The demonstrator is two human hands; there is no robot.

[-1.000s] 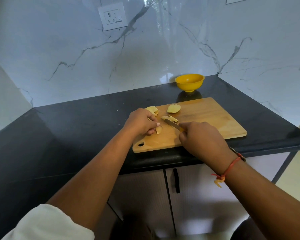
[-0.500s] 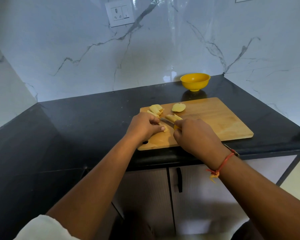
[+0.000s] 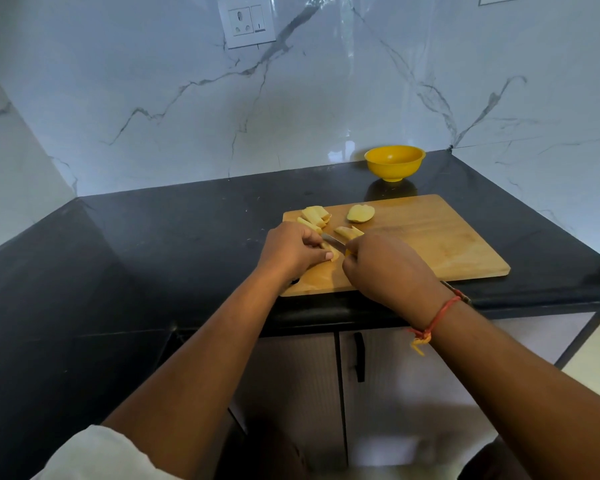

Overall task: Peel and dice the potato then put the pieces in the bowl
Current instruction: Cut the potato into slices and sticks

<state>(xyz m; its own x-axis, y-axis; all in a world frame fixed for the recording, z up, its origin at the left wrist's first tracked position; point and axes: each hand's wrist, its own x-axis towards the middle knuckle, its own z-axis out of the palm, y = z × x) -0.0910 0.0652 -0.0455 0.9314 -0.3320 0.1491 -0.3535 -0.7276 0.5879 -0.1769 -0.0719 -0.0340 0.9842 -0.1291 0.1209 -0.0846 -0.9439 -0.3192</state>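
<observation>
A wooden cutting board [image 3: 430,244] lies on the black counter. My left hand [image 3: 291,249] pinches a pale potato strip [image 3: 330,252] against the board's left part. My right hand [image 3: 381,268] grips a yellow-handled knife [image 3: 333,241], its blade angled toward the strip. Cut potato strips [image 3: 314,216] lie stacked at the board's far left corner. A rounded potato half [image 3: 361,213] sits behind, and another piece [image 3: 349,232] lies just beyond the blade. The yellow bowl [image 3: 394,162] stands behind the board by the wall, with nothing visible inside.
The black counter [image 3: 153,244] runs left and wraps round a corner. Marble wall with a socket plate [image 3: 246,22] rises behind. Cabinet doors with a black handle [image 3: 360,356] are below the counter's front edge.
My right hand and the knife drew back toward my left hand, and the blade now meets the strip that my left fingers hold. The camera view shifted slightly.
</observation>
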